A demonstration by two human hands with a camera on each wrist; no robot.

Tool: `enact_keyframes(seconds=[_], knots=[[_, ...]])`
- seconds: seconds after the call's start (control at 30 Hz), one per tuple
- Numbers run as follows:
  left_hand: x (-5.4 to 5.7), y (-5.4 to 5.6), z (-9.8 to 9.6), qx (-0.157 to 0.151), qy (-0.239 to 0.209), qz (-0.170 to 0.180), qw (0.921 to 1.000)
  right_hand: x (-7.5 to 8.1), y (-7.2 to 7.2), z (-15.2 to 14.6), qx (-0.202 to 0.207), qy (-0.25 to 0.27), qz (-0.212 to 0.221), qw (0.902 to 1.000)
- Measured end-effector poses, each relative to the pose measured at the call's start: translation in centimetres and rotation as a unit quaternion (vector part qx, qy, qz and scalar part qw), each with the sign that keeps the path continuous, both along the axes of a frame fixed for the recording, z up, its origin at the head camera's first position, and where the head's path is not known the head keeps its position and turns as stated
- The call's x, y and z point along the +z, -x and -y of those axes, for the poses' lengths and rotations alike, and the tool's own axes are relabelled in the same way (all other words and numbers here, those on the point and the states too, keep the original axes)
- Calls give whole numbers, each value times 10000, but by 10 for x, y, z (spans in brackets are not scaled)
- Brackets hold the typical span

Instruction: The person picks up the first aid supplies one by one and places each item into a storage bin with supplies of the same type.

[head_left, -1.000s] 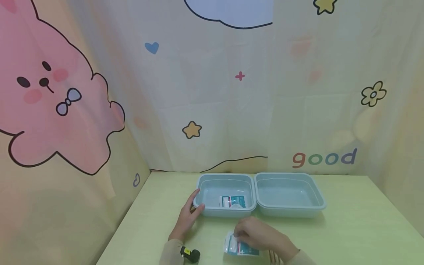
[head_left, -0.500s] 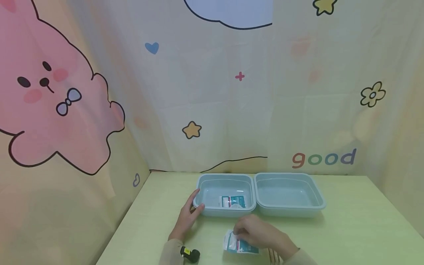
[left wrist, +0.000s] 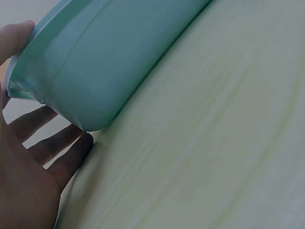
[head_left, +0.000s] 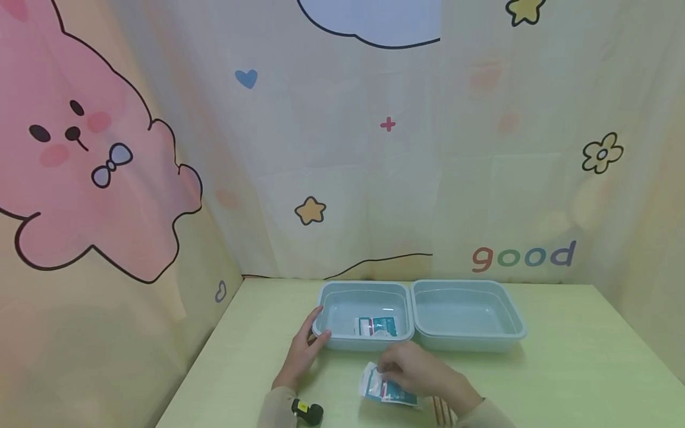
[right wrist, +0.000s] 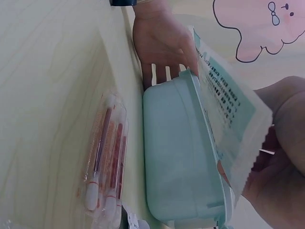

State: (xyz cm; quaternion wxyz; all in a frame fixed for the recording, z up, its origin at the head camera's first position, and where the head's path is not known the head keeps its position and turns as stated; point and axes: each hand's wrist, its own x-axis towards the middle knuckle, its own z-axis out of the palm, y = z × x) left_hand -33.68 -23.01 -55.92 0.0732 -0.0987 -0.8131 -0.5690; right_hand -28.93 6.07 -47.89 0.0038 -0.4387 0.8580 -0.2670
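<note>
A packet (head_left: 398, 394) is pinched between the thumb and fingers of the right hand (head_left: 420, 371), at the lower middle of the head view, above the table (head_left: 578, 356) and just below the left bin (head_left: 353, 345). It is flat and glossy, white at its left end and teal at its right, with a thin red stripe between. In the right wrist view its printed face (rows of dark lettering, too small to be read) and a zigzag edge are shown.

Its long axis is slanted in the head view, the white end being pointed to the upper left and the teal end to the lower right; its face is tilted rather than laid flat.

The left bin is grasped at its left end by the left hand (head_left: 299, 356), the thumb being set on the rim and the fingers spread along the wall. A similar packet (head_left: 384, 325) is contained in it. The right bin (head_left: 471, 343) is placed close beside it. Wrapped swabs (right wrist: 107, 162) are seen lying on the table, left of centre in the right wrist view.
</note>
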Motion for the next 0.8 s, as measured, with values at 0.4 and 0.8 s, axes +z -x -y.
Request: enact_keyframes(seconds=[0.4, 0.8], knots=[[-1, 1, 0, 38, 53, -43, 10000, 4, 2, 0, -237, 131, 116, 9996], [-2, 1, 1, 102, 80, 88, 9999, 7, 0, 0, -189, 242, -72, 9995]])
